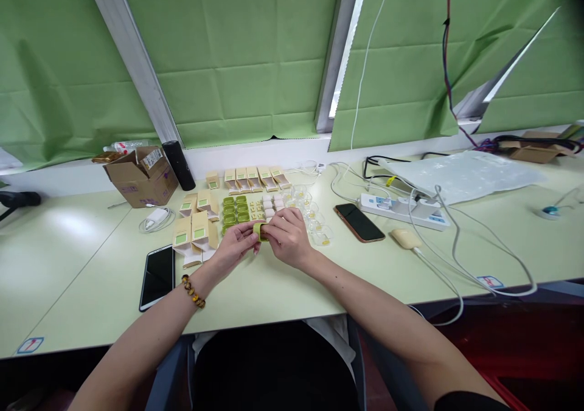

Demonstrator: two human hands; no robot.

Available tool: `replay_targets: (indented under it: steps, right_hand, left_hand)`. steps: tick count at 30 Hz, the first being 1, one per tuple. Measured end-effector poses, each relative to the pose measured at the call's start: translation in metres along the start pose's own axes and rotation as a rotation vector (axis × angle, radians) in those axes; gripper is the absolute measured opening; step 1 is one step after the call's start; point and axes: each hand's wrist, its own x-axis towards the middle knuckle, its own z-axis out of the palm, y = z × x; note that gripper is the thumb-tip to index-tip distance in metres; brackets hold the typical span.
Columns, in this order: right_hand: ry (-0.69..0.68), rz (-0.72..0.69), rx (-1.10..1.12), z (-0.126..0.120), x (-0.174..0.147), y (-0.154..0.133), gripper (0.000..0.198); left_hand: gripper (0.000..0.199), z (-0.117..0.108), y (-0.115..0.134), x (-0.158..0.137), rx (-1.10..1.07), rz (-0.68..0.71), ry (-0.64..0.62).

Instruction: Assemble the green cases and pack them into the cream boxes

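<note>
"Where is the camera?"
"Just one, on the person's head, high over the near edge of the worktop (283, 301)."
"Which way does it look?"
"Forward and down. The black clothes (274, 368) show below the worktop, and the green cloth (255, 58) rises behind it."
"Is it close?"
"The arms (374, 304) start near it and look big. The fingers (278, 225), over the worktop, look small."

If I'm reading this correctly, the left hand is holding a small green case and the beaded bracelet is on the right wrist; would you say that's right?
Not quite: the beaded bracelet is on the left wrist, not the right, as the head view shows. The left hand is indeed holding a small green case.
</note>
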Motion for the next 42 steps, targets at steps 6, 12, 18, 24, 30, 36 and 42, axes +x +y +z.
replay_targets:
  steps: [6,12,18,24,30,36,42]
  right_hand:
    - [0.045,-0.046,-0.037,0.0,0.0,0.0,0.018]
    - [0.028,-0.093,-0.028,-0.005,0.0,0.012,0.012]
    - [0.044,0.022,0.093,-0.001,-0.004,0.014,0.033]
    - [0.009,0.094,0.218,0.014,-0.011,0.005,0.042]
    - [0.047,0.178,0.281,0.014,-0.01,0.007,0.042]
    - [0.025,0.132,0.259,0.016,-0.013,0.007,0.041]
    - [0.018,0.103,0.259,0.018,-0.014,0.005,0.042]
  left_hand:
    - [0.054,0.001,0.0,0.002,0.062,0.013,0.006]
    - [0.06,0.001,0.0,0.004,0.159,0.114,0.136]
    - [0.058,0.0,-0.004,0.002,0.358,0.281,0.339]
    - [0.059,0.001,-0.009,-0.001,0.502,0.314,0.326]
    - [0.028,0.004,-0.006,-0.005,0.493,0.384,0.347]
    - [0.013,0.006,-0.005,-0.006,0.613,0.38,0.357]
    - [0.015,0.004,-0.004,-0.003,0.567,0.321,0.348]
